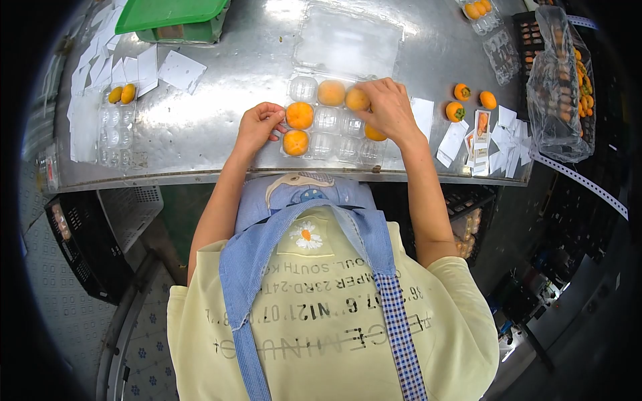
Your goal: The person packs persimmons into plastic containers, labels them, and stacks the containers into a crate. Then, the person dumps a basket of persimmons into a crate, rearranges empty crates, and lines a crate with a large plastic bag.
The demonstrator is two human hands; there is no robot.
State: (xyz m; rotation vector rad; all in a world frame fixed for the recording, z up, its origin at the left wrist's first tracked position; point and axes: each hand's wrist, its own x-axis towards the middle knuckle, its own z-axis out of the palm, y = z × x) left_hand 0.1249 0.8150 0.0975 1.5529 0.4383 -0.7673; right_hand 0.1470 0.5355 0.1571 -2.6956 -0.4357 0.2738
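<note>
In front of me lies a clear plastic clamshell pack (326, 120) with rows of round cups, its lid (348, 37) folded back. My right hand (390, 110) has its fingers closed on an orange persimmon (358, 100) at the pack's far right; its fingertips are partly hidden. Under that hand another persimmon (374, 132) shows in part. A slightly blurred persimmon (331, 93) sits in the far row. Two more, an upper persimmon (299, 115) and a lower persimmon (295, 142), fill the left side. My left hand (259, 128), fingers loosely bent and apart, is beside the upper one.
Loose persimmons (455, 111) and paper cards (451, 142) lie on the metal table (221, 134) to the right. Another clear pack (115, 134) holds two yellow-orange fruits at left. A green-lidded box (170, 15) stands far left. Plastic-draped crates (558, 87) flank the right edge.
</note>
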